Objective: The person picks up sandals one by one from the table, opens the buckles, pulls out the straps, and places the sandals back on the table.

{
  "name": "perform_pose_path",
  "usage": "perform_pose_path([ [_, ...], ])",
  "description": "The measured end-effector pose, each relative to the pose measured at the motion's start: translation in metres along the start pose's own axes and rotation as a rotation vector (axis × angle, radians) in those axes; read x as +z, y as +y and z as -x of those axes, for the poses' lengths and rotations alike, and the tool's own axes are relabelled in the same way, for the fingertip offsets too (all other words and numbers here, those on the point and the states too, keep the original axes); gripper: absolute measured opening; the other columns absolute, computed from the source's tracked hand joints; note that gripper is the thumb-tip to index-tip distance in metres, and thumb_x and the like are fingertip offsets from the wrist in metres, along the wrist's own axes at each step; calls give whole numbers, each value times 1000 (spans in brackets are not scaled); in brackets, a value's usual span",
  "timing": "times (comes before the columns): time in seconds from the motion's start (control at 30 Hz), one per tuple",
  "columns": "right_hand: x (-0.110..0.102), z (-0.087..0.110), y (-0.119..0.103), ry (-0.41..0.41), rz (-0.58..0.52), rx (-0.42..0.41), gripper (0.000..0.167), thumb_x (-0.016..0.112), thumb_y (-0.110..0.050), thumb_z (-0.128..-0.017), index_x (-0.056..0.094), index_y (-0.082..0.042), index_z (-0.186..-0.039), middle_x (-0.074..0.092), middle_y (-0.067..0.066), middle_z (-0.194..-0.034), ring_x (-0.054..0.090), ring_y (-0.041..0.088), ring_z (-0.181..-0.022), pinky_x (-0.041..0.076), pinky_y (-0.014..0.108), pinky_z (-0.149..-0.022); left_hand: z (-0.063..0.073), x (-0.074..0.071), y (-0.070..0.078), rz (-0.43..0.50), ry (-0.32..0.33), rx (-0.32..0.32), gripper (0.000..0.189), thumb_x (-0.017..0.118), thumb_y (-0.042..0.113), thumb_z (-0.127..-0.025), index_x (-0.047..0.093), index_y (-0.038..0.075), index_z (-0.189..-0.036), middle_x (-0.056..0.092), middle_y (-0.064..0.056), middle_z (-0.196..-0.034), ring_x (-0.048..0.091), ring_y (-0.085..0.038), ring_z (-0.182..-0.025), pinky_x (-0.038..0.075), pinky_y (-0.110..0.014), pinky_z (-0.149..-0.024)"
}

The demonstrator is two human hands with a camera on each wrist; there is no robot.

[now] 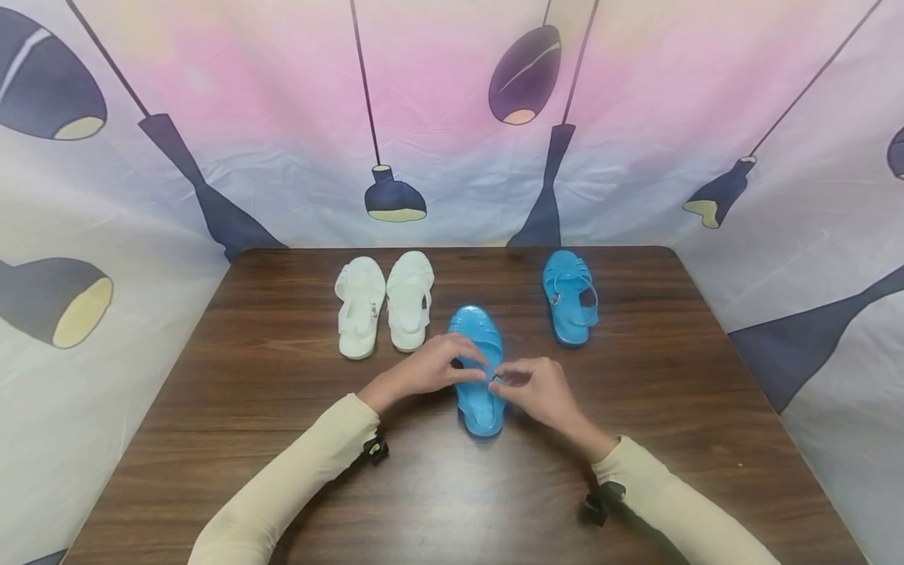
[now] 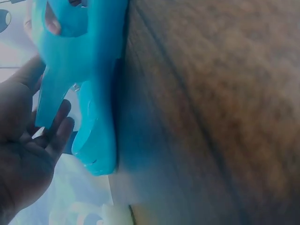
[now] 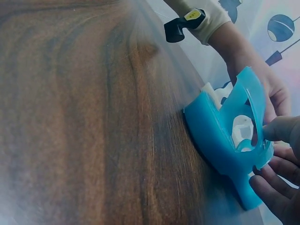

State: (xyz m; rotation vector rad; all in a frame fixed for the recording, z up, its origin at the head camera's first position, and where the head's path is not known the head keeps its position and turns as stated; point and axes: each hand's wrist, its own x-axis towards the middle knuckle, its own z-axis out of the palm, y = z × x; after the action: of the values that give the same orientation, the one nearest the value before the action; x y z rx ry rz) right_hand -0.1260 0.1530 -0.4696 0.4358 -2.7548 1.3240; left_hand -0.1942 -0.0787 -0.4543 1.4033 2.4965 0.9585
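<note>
A blue sandal [image 1: 482, 412] lies sole down at the middle of the table, toe pointing away from me. My left hand [image 1: 441, 362] reaches over its left side, thumb and curled fingers about the ankle strap [image 2: 51, 101]; its fingertips are partly hidden behind the blue plastic. From the right, my right hand [image 1: 540, 392] pinches at the strap's side with thumb and forefinger, by a small dark fastening whose details are too small to tell. In the right wrist view the strap [image 3: 255, 98] stands up in a loop above the sole.
Behind to the left stands a pair of white sandals [image 1: 359, 310]. A second blue sandal [image 1: 570, 318], its strap looped, lies at the back right. The brown wooden table [image 1: 282, 439] meets a printed cloth backdrop [image 1: 297, 141] at its far edge.
</note>
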Motion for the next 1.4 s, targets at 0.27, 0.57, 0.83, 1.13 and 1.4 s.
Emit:
perform_pose_path([
  [0.27,-1,0,-1,5,10,-5,19,86,-25,-84,82,-15,-99,78,-4,-93,71,6,-83,60,29,-74,1,5,-1,13,13,25,21,70,28,-98,79,15,-113,76,6,-111,66,-10,-110,51,-33,-99],
  [0.57,0,2,0,14,-18,23,21,87,-27,-83,82,-17,-101,79,-2,-98,73,12,-90,61,34,-78,6,3,-3,-8,39,-2,18,72,26,-97,80,15,-110,77,4,-108,68,-12,-107,53,-33,-97],
  [0.83,-1,2,2,20,-25,33,21,86,-27,-84,82,-16,-101,78,-4,-94,72,8,-84,61,29,-74,13,-6,-8,-41,45,-32,18,72,23,-97,80,12,-110,77,3,-105,68,-11,-102,52,-34,-95],
  [1.13,-1,3,2,29,-35,32,20,87,-25,-84,82,-15,-100,78,-3,-92,72,7,-81,61,28,-72,14,-8,-9,-42,32,-56,18,72,23,-98,79,12,-110,76,3,-104,68,-11,-101,52,-36,-97],
  [1.4,0,3,3,34,-31,14,20,87,-26,-83,82,-15,-99,78,-3,-91,71,6,-80,60,27,-71,6,1,-2,-103,17,-1,27,72,33,-97,78,13,-113,76,3,-110,64,-14,-109,52,-33,-97],
])
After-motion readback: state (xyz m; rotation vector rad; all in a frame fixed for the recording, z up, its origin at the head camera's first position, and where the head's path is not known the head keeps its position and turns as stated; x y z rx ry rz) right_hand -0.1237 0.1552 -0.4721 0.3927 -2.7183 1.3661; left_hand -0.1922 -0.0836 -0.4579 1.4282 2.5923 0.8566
